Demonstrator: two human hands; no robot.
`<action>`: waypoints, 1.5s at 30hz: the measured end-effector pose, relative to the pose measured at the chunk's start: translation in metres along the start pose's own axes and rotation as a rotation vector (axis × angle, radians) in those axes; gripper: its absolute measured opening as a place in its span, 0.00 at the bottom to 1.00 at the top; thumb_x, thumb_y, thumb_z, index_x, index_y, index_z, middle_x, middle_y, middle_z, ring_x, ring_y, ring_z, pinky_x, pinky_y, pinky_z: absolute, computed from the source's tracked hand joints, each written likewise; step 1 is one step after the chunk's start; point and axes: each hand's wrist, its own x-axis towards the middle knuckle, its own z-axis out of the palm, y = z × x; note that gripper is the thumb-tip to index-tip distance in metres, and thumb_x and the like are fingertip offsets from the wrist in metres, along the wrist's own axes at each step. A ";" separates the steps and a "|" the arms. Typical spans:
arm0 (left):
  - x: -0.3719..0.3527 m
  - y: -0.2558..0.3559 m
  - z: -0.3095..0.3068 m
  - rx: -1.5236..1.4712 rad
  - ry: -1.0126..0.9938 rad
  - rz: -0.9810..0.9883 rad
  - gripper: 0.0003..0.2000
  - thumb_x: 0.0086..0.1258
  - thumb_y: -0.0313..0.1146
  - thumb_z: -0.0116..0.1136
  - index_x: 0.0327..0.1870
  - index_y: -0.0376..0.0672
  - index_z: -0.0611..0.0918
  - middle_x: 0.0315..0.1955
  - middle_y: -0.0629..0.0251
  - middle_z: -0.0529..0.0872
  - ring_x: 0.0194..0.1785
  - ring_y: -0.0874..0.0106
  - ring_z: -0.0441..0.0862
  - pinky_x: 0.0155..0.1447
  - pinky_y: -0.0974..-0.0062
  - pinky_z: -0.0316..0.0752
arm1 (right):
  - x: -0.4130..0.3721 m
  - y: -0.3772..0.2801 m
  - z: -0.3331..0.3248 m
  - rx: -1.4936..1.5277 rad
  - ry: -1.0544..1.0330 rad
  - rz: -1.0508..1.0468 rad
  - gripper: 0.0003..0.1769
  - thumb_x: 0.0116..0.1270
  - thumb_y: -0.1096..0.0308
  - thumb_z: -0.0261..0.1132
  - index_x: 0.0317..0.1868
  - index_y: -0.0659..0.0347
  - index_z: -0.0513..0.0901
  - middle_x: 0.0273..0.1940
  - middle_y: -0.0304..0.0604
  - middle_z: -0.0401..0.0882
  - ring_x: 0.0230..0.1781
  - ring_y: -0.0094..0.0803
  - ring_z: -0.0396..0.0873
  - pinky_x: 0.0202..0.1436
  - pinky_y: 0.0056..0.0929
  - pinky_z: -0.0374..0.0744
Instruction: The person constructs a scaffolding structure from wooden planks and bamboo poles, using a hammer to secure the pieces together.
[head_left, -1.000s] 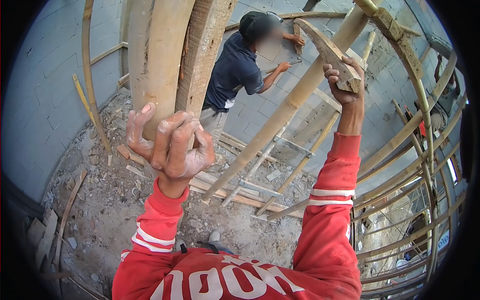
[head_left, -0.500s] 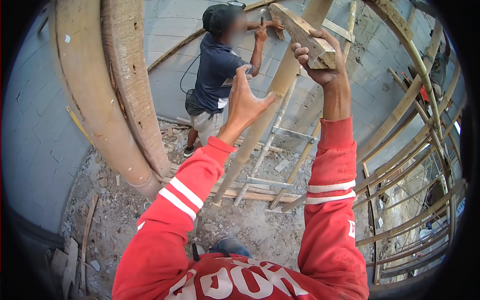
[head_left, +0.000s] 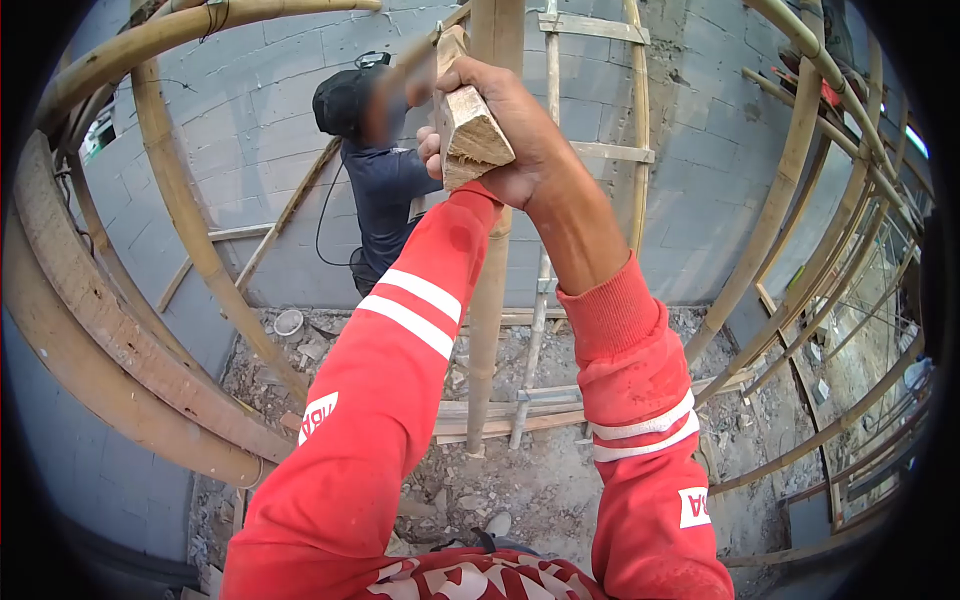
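Observation:
My right hand is raised in front of me with its fingers wrapped around a thick, rough-cut wood block. The block's splintered end faces me. Just behind it stands an upright bamboo pole. My left arm, in a red sleeve with white stripes, reaches up to the same spot. The left hand itself is hidden behind the block and my right hand, so its fingers do not show.
A co-worker in a dark shirt stands beyond my left arm, near the grey block wall. A bamboo ladder rises behind the pole. Bamboo poles slant at the left; planks lie on the rubble floor.
My view has turned and the block now appears further left and lower, over the pole. My left hand, spread open before, has moved up behind the block and out of sight.

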 end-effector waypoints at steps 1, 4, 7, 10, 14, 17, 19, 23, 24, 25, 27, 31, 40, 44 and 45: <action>0.000 -0.001 -0.001 -0.002 0.002 -0.003 0.33 0.61 0.46 0.69 0.62 0.40 0.67 0.46 0.55 0.72 0.45 0.63 0.74 0.50 0.65 0.66 | 0.000 0.000 0.000 -0.017 0.012 0.003 0.24 0.65 0.57 0.63 0.54 0.67 0.75 0.35 0.48 0.72 0.28 0.30 0.77 0.30 0.28 0.82; -0.001 -0.006 -0.001 -0.020 0.006 -0.016 0.31 0.63 0.47 0.67 0.60 0.41 0.67 0.43 0.56 0.71 0.42 0.64 0.73 0.46 0.66 0.65 | 0.003 0.001 -0.002 -0.018 0.014 0.005 0.23 0.65 0.57 0.64 0.53 0.67 0.76 0.34 0.47 0.72 0.28 0.30 0.77 0.30 0.29 0.82; 0.000 -0.008 -0.002 -0.065 0.011 -0.036 0.29 0.64 0.48 0.65 0.58 0.41 0.68 0.40 0.58 0.71 0.39 0.66 0.73 0.42 0.67 0.64 | 0.000 -0.001 -0.001 -0.046 0.003 -0.013 0.25 0.65 0.57 0.64 0.56 0.66 0.74 0.36 0.47 0.72 0.29 0.30 0.77 0.31 0.29 0.82; 0.001 -0.008 -0.005 -0.140 0.013 -0.057 0.26 0.66 0.48 0.63 0.56 0.42 0.68 0.37 0.60 0.70 0.36 0.67 0.72 0.39 0.68 0.63 | -0.006 -0.002 0.004 -0.040 0.011 -0.029 0.27 0.66 0.57 0.64 0.59 0.66 0.72 0.37 0.45 0.72 0.30 0.28 0.76 0.32 0.29 0.81; 0.000 -0.008 0.006 -0.433 0.055 -0.107 0.24 0.68 0.50 0.61 0.54 0.43 0.69 0.34 0.62 0.68 0.31 0.69 0.71 0.34 0.69 0.61 | 0.000 -0.005 -0.005 -0.036 -0.064 0.026 0.29 0.66 0.58 0.64 0.62 0.65 0.69 0.38 0.45 0.71 0.31 0.28 0.76 0.32 0.28 0.80; 0.004 -0.010 0.042 -0.849 0.120 -0.158 0.22 0.70 0.51 0.59 0.52 0.44 0.70 0.31 0.64 0.68 0.28 0.70 0.71 0.30 0.70 0.60 | -0.001 -0.007 -0.007 -0.016 -0.068 0.047 0.32 0.67 0.57 0.65 0.64 0.68 0.67 0.38 0.48 0.71 0.30 0.28 0.75 0.31 0.26 0.79; 0.015 -0.012 0.073 -1.146 0.166 -0.187 0.21 0.71 0.51 0.58 0.51 0.44 0.70 0.29 0.66 0.67 0.26 0.71 0.70 0.27 0.71 0.59 | -0.006 -0.010 -0.002 -0.016 -0.065 0.060 0.32 0.67 0.58 0.65 0.64 0.70 0.66 0.38 0.48 0.71 0.30 0.28 0.75 0.31 0.25 0.80; 0.038 -0.016 0.100 -1.484 0.207 -0.219 0.19 0.73 0.52 0.56 0.48 0.45 0.71 0.25 0.68 0.66 0.22 0.73 0.69 0.22 0.72 0.58 | -0.006 -0.019 -0.010 0.061 -0.086 0.177 0.28 0.68 0.59 0.63 0.59 0.72 0.68 0.37 0.50 0.73 0.30 0.31 0.76 0.31 0.28 0.82; 0.044 -0.016 0.107 -1.545 0.209 -0.225 0.19 0.73 0.53 0.55 0.47 0.46 0.71 0.24 0.69 0.66 0.21 0.74 0.69 0.21 0.72 0.57 | -0.002 -0.020 -0.011 0.130 -0.099 0.236 0.23 0.68 0.59 0.62 0.54 0.69 0.73 0.33 0.49 0.73 0.28 0.32 0.76 0.31 0.32 0.82; 0.048 -0.014 0.111 -1.589 0.205 -0.223 0.19 0.74 0.53 0.55 0.47 0.46 0.71 0.23 0.69 0.65 0.20 0.74 0.69 0.20 0.73 0.57 | -0.007 -0.019 -0.004 0.095 0.016 0.183 0.29 0.68 0.58 0.61 0.63 0.70 0.69 0.37 0.51 0.73 0.28 0.31 0.76 0.32 0.30 0.82; 0.055 -0.013 0.117 -1.662 0.200 -0.227 0.18 0.75 0.54 0.53 0.45 0.46 0.72 0.22 0.70 0.65 0.18 0.75 0.69 0.17 0.73 0.56 | -0.007 -0.020 -0.005 0.055 -0.011 0.169 0.31 0.69 0.58 0.61 0.65 0.70 0.67 0.38 0.51 0.73 0.28 0.30 0.75 0.32 0.29 0.82; 0.061 -0.005 0.119 -1.681 0.189 -0.216 0.18 0.77 0.55 0.51 0.43 0.47 0.73 0.18 0.73 0.64 0.14 0.77 0.68 0.12 0.75 0.55 | -0.012 -0.026 -0.004 0.024 -0.030 0.183 0.31 0.70 0.58 0.60 0.66 0.69 0.67 0.40 0.49 0.73 0.31 0.28 0.75 0.32 0.25 0.81; 0.080 -0.005 0.128 -0.136 0.396 -0.017 0.60 0.51 0.33 0.76 0.80 0.56 0.41 0.56 0.45 0.81 0.49 0.42 0.86 0.48 0.48 0.82 | -0.012 -0.038 -0.006 0.010 -0.041 0.185 0.32 0.75 0.61 0.60 0.70 0.73 0.61 0.44 0.57 0.71 0.31 0.30 0.75 0.29 0.24 0.82; 0.100 -0.023 0.144 -0.264 0.361 -0.053 0.58 0.52 0.33 0.76 0.80 0.55 0.44 0.55 0.46 0.81 0.48 0.40 0.85 0.48 0.46 0.81 | -0.010 -0.042 -0.008 0.005 -0.045 0.203 0.32 0.75 0.62 0.58 0.71 0.73 0.60 0.45 0.57 0.71 0.31 0.30 0.74 0.30 0.26 0.82; 0.109 -0.035 0.155 -0.325 0.346 -0.048 0.58 0.52 0.34 0.76 0.80 0.56 0.44 0.55 0.46 0.80 0.48 0.40 0.85 0.48 0.46 0.81 | -0.010 -0.043 -0.010 -0.001 -0.045 0.208 0.32 0.75 0.62 0.58 0.71 0.73 0.60 0.45 0.57 0.71 0.31 0.30 0.74 0.30 0.26 0.82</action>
